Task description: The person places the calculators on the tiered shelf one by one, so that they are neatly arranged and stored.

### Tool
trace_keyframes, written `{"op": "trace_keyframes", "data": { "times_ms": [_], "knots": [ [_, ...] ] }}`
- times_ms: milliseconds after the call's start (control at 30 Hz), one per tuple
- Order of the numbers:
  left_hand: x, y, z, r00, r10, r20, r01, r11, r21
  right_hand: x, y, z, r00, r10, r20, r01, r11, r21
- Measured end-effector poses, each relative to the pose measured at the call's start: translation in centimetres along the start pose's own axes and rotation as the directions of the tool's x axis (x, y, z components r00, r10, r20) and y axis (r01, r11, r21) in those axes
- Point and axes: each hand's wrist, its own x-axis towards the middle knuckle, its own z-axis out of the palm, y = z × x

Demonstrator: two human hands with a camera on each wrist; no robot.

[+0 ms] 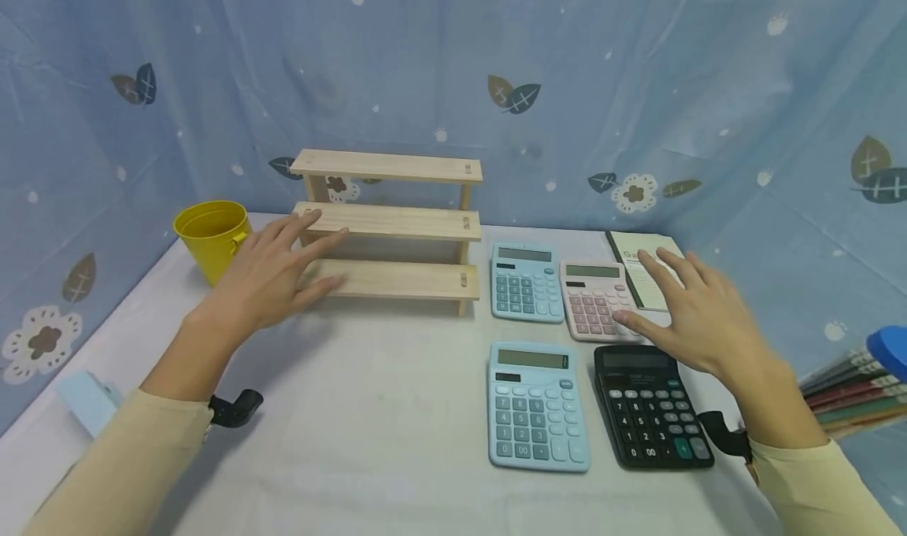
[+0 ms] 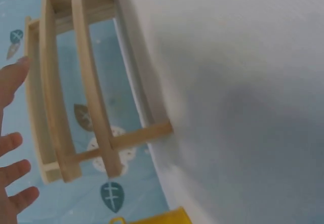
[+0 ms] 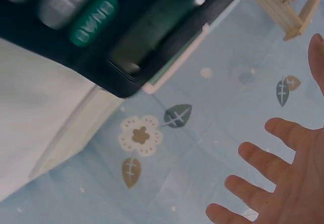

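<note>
Fingers (image 1: 312, 233) of left hand (image 1: 265, 276) spread wide and straight, gripping nothing, hovering before left end of wooden three-tier shelf (image 1: 393, 225); whether fingertips touch middle and lower boards, impossible to tell. Fingers (image 1: 662, 272) of right hand (image 1: 697, 316) likewise splayed wide, holding nothing, hovering over right edge of pink calculator (image 1: 594, 300) and lower end of notepad (image 1: 641, 276).

Wooden three-tier shelf at 12 o'clock on white desk (image 1: 368, 418), against leaf-print backdrop. Yellow metal pot (image 1: 211, 237) at 9 o'clock of shelf, just beside left hand. Small blue calculator (image 1: 526, 282) at 3 o'clock of shelf, pink calculator just beside it at 3 o'clock. Large blue calculator (image 1: 536, 406) at 6 o'clock of small blue one; black calculator (image 1: 648, 406) just beside it at 3 o'clock, under right wrist. Stack of coloured folders (image 1: 853, 394) at far 3 o'clock, off desk edge.
</note>
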Motion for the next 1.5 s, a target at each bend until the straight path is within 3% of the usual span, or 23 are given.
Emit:
{"op": "trace_keyframes", "data": {
  "times_ms": [200,467,667,767,933,1067,1267,1500],
  "knots": [
    [-1.4,-1.0,0.0,0.997,-0.048,0.062,0.05,0.998,-0.032,-1.4,-0.5,0.5,1.0,0.005,0.021,-0.006,0.999,0.05],
    [-2.1,-1.8,0.9,0.991,-0.08,0.104,0.087,0.994,-0.06,-3.0,-1.0,0.5,0.987,0.023,0.161,-0.05,0.985,0.163],
    [-2.8,-2.4,1.4,0.978,-0.131,0.164,0.15,0.983,-0.103,-3.9,-1.9,1.2,0.967,0.039,0.25,-0.101,0.966,0.24],
    [-2.9,-2.8,1.5,0.97,-0.156,0.189,0.184,0.972,-0.145,-4.4,-2.2,1.2,0.951,0.077,0.299,-0.156,0.956,0.25],
    [-2.9,-3.8,1.8,0.952,-0.177,0.249,0.228,0.955,-0.191,-5.4,-2.6,1.4,0.9,0.138,0.413,-0.244,0.945,0.218],
    [-2.8,-4.5,2.0,0.94,-0.179,0.289,0.244,0.948,-0.206,-6.2,-3.0,1.9,0.878,0.133,0.459,-0.273,0.928,0.254],
    [-2.8,-5.0,2.5,0.921,-0.187,0.343,0.27,0.939,-0.214,-7.0,-3.5,2.8,0.876,0.122,0.466,-0.305,0.89,0.339],
    [-2.2,-5.4,3.1,0.897,-0.198,0.394,0.324,0.901,-0.286,-7.2,-3.8,3.0,0.893,0.128,0.432,-0.249,0.939,0.236]
  ]
}}
